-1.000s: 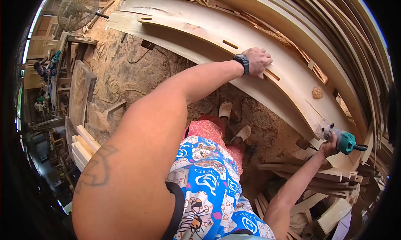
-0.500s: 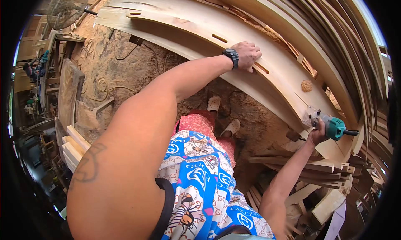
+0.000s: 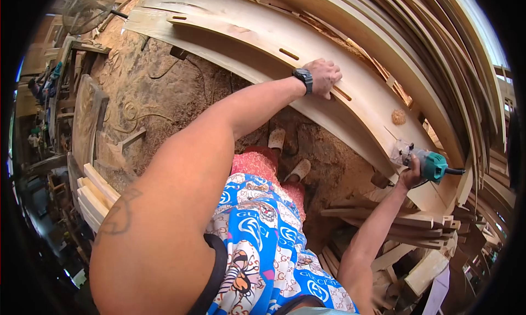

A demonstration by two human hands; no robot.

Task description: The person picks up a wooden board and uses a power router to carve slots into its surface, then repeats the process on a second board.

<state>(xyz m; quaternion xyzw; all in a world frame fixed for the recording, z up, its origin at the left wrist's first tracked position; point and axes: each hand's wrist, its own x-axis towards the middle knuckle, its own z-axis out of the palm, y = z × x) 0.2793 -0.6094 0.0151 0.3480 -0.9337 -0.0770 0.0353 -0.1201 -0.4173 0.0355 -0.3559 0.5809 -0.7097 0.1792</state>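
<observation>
A long pale wooden board [image 3: 241, 34] with several oblong slots cut into its face curves across the upper part of the view. My left hand [image 3: 322, 78], wearing a dark wristwatch, grips the near edge of this board, thumb side down, between two slots. At the board's right end, my right hand [image 3: 412, 175] is wrapped around a teal trim router [image 3: 434, 166]. The router's clear base [image 3: 401, 151] rests at the board's surface; its bit is hidden. A small heap of wood shavings [image 3: 398, 117] lies on the wood just beyond the router.
Long curved planks [image 3: 405, 46] are stacked behind the board. Cut wood pieces [image 3: 405, 220] lie in a pile at lower right, and pale timber strips [image 3: 94, 197] stand at left. A cable [image 3: 131, 120] trails over the sawdust-covered floor [image 3: 159, 95]. A fan [image 3: 87, 8] stands at upper left.
The router in my right hand has shifted slightly along the board toward my left hand. My left hand keeps its grip at the same spot. The whole view has tilted a little.
</observation>
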